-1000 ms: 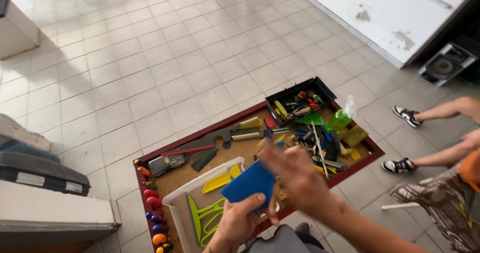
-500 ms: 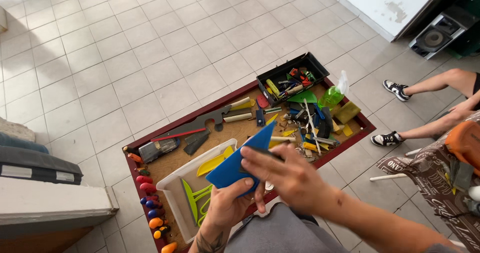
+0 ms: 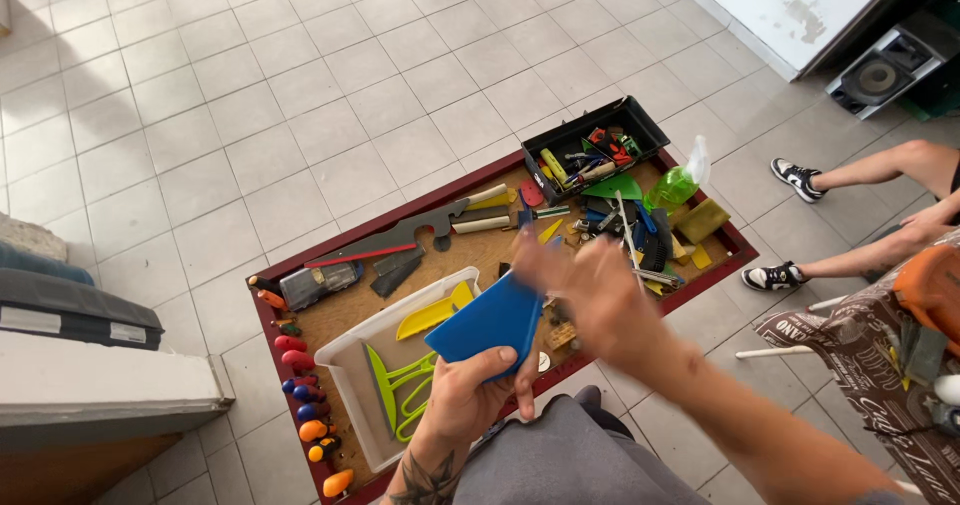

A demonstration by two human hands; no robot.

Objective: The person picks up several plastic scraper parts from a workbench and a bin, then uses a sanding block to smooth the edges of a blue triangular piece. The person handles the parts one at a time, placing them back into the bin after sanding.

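Blue scraper [image 3: 487, 320] is what's being handled here: a flat wedge of plastic, held up in the air over the near edge of the tray, just above the tub.

Going big to small: the tiled floor [image 3: 250, 95] is where everything is laid out. A red-rimmed tray [image 3: 400, 208] is set on it, crammed with tools. A clear plastic tub [image 3: 345, 350] is sat in the near corner with a yellow scraper [image 3: 432, 312] and a green tool [image 3: 395, 385] inside. A black toolbox [image 3: 590, 130] is parked at the far end, with a green spray bottle [image 3: 675, 183] lying beside it.

The left hand [image 3: 470, 395] is closed around the scraper's lower edge, thumb on the front face. The right hand [image 3: 600, 290] is blurred at the upper edge with fingers loosely spread; whether anything is gripped by it can't be told.

The step looks like the scraper being turned over or checked between both hands. Any further handling would call for the left-hand pinch being kept firm, as only one edge is held.
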